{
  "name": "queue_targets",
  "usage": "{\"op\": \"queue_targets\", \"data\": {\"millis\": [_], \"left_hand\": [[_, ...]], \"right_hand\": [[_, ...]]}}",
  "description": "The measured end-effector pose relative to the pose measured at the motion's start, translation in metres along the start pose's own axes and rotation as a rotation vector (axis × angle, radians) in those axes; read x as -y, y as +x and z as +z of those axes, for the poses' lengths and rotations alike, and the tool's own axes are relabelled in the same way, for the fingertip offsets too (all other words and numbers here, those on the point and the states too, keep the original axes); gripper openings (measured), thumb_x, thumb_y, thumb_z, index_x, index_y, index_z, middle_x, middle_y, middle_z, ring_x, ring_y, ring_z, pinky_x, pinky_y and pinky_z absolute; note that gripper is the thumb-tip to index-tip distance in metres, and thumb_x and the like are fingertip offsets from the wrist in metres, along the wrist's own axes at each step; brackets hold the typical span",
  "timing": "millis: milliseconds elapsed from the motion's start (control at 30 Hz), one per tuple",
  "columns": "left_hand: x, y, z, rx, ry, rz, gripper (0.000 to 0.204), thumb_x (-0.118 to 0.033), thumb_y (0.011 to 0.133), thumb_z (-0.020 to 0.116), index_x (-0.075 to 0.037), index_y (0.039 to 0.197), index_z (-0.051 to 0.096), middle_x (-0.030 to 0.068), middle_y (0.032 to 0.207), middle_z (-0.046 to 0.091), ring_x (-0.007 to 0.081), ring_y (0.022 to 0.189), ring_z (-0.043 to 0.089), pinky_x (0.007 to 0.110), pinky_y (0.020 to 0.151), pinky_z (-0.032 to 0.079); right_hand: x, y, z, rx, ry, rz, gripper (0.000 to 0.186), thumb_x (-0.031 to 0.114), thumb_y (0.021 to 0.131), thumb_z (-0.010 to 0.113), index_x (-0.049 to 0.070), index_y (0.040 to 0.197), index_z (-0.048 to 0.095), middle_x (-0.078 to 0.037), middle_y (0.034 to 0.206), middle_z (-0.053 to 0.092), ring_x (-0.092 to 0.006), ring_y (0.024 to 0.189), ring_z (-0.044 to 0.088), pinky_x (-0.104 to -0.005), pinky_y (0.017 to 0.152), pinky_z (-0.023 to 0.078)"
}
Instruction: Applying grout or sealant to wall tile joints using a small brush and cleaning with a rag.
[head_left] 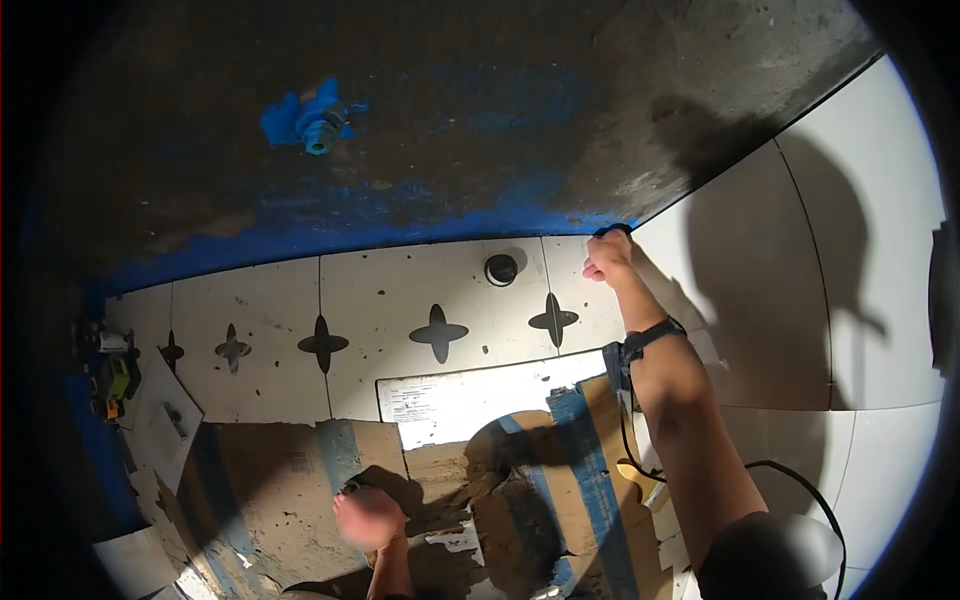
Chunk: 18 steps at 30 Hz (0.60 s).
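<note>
My right hand [610,258] reaches to the far right corner, where the tiled floor [380,285] meets the dark wall and the white wall tiles. Its fingers are closed at a small dark object [614,230] whose kind I cannot make out. A black strap [655,338] with a device and cable circles that forearm. My left hand [368,518] is low over the brown cardboard [270,470], closed, with a bit of something dark at its far edge. Glare blurs its fingers. A short, round black object [501,269] stands on the tiles left of my right hand.
A pipe fitting [318,135] smeared with blue juts from the dark wall [480,110]. Tools in yellow-green and black [115,375] lie at the far left beside a white tile piece [165,415]. A black cable [800,475] trails at right. Dark crumbs dot the tiles.
</note>
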<state>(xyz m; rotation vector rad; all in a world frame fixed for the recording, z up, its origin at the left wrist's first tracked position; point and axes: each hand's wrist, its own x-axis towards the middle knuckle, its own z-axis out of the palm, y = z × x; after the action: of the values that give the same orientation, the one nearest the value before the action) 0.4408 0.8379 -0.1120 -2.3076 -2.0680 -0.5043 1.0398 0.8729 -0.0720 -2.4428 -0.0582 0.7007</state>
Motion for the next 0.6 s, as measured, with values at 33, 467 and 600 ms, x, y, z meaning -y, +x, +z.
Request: {"op": "queue_targets", "data": {"millis": [33, 467, 600], "left_hand": [[0.002, -0.002, 0.002, -0.011, 0.004, -0.004, 0.026, -0.019, 0.085, 0.062, 0.004, 0.095, 0.055, 0.0237, 0.089, 0.055, 0.0475, 0.087, 0.058, 0.056, 0.074, 0.048], [-0.009, 0.003, -0.005, -0.041, 0.011, 0.008, 0.022, -0.017, 0.084, 0.060, 0.001, 0.095, 0.054, 0.0224, 0.090, 0.056, 0.0456, 0.087, 0.058, 0.055, 0.072, 0.047], [-0.001, -0.002, 0.003, 0.037, -0.003, -0.042, 0.040, -0.029, 0.085, 0.064, 0.003, 0.107, 0.054, 0.0264, 0.099, 0.058, 0.0490, 0.097, 0.058, 0.056, 0.081, 0.049]], "right_hand": [[0.001, 0.002, 0.000, -0.001, 0.038, -0.001, 0.028, 0.013, 0.098, 0.055, -0.005, 0.083, 0.069, -0.019, 0.076, 0.074, -0.0299, 0.062, 0.076, -0.0368, 0.046, 0.058], [-0.017, 0.016, 0.017, -0.305, -0.217, -0.157, 0.020, 0.019, 0.090, 0.064, 0.005, 0.101, 0.071, -0.017, 0.073, 0.076, -0.0284, 0.070, 0.078, -0.0365, 0.083, 0.062], [-0.022, -0.008, 0.012, -0.097, 0.048, -0.249, 0.022, 0.021, 0.091, 0.070, 0.003, 0.104, 0.071, -0.017, 0.077, 0.075, -0.0227, 0.066, 0.076, -0.0348, 0.064, 0.060]]}}
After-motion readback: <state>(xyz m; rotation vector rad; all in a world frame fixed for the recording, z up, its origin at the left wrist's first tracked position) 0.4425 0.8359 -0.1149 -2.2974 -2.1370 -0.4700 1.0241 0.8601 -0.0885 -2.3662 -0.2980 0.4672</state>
